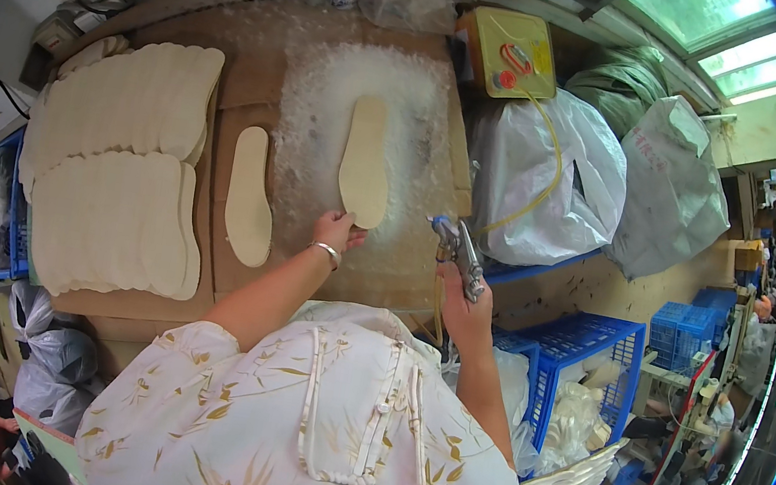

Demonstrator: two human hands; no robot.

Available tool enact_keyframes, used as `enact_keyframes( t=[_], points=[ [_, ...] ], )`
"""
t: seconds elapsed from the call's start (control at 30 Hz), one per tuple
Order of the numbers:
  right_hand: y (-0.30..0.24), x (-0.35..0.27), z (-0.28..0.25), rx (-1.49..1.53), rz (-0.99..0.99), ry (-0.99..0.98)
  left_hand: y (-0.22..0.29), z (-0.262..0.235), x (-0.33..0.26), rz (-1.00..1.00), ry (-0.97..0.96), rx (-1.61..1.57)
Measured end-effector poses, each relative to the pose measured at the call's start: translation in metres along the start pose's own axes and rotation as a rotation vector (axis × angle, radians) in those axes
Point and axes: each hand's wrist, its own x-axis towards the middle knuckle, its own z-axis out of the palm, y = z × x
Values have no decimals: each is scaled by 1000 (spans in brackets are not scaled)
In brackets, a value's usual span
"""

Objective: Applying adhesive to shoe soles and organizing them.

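The left hand [337, 230] pinches the near end of an insole [366, 161] lying on the white-crusted patch of the tabletop [269, 34], seemingly to steady it, while the right hand [465, 306] is closed around a spray gun [460, 253] held just right of that end, nozzle toward it. A second insole [250, 194] lies apart to the left beside stacked insoles [119, 162], likely kept clear of the sprayed area. The gun's yellow hose [543, 180] runs to a yellow box [509, 53]; the trigger finger is too small to make out.
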Motion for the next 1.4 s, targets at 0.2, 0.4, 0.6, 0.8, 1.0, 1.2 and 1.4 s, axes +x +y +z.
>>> enact_keyframes(
  t=[0.2, 0.4, 0.6, 0.8, 1.0, 1.2, 1.4],
  points=[
    [-51, 22, 20, -140, -123, -39, -3, -6, 8, -74, -15, 40],
    [-46, 26, 22, -128, -152, -4, -4, -4, 7, -70, -21, 51],
    [-47, 29, 15, -112, -95, 15, -3, -7, 7, -81, -36, 78],
    [-52, 25, 13, -111, -115, -9, -2, -7, 6, -83, -40, 85],
    [-48, 21, 12, -109, -122, -17, -2, -8, 3, -86, -41, 86],
    [-47, 20, 9, -132, -46, -13, -5, -9, 2, -85, -48, 88],
    [-48, 20, 8, -144, -48, -24, -6, -9, 3, -88, -37, 80]
  ],
)
